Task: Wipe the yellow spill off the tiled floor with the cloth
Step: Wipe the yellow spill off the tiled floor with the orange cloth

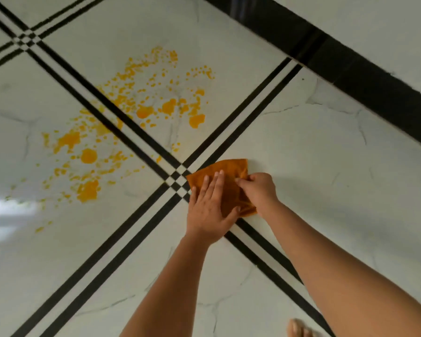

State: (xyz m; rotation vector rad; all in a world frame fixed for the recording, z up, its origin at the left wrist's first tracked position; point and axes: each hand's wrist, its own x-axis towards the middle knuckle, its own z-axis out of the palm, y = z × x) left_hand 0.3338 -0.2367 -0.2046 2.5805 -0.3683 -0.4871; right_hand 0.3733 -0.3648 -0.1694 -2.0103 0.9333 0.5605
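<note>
An orange-brown cloth (225, 175) lies folded on the white tiled floor (314, 147), just right of where the black tile lines cross. My left hand (208, 210) presses flat on it with straight fingers. My right hand (259, 190) pinches the cloth's right edge. The yellow spill (141, 110) spreads in blobs and droplets to the left and beyond the cloth, across two tiles, apart from the cloth.
A black skirting strip (350, 66) runs along the wall at the upper right. Part of a bare foot (298, 328) shows at the bottom edge. A bright glare (7, 207) lies on the floor at the left.
</note>
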